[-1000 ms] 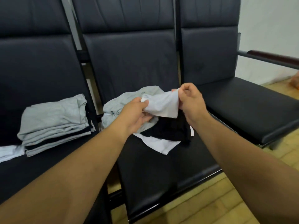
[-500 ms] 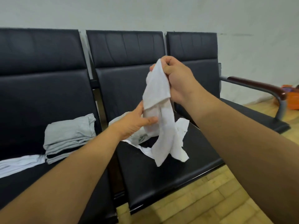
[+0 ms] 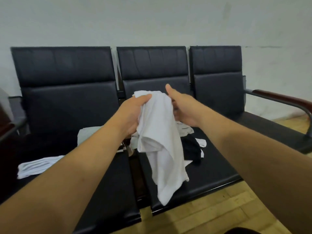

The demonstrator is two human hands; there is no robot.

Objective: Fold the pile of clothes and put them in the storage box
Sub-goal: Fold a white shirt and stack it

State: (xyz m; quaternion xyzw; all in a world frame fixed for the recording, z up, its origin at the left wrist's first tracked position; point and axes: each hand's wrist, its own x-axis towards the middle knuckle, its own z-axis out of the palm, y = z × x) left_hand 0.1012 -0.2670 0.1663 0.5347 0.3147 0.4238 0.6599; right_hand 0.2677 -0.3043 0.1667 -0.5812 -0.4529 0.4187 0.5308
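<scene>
Two bare forearms reach in from the bottom edge over a wood-plank floor [image 3: 219, 215], left and right, both meeting at one white garment [image 3: 160, 144] held up in the air over the front of the middle seat [image 3: 216, 168] of a black three-seat bench. Garment hangs crumpled, lowest corner dangling just in front of the seat's front edge, not touching the floor. Left hand [image 3: 133, 114] has fingers curled tight round the bunched top left of the cloth, firm grip. Right hand [image 3: 184, 108] sits at the top right edge of the cloth, thumb sticking straight up and free; its fingers are behind the fabric, so can't tell whether they grip it or only touch. Behind the garment, on the middle seat, unfolded pile: black garment [image 3: 192, 149] with white pieces [image 3: 201, 142] and a pale grey piece [image 3: 185, 130] around it. Left seat: flat folded white piece [image 3: 38, 166] near the front, folded grey stack [image 3: 87, 135] further back, partly hidden by the left forearm. Right seat bare, brown-topped armrest [image 3: 283, 100] at its far side. Three padded backrests [image 3: 67, 81] stand upright against a pale wall [image 3: 152, 19].
</scene>
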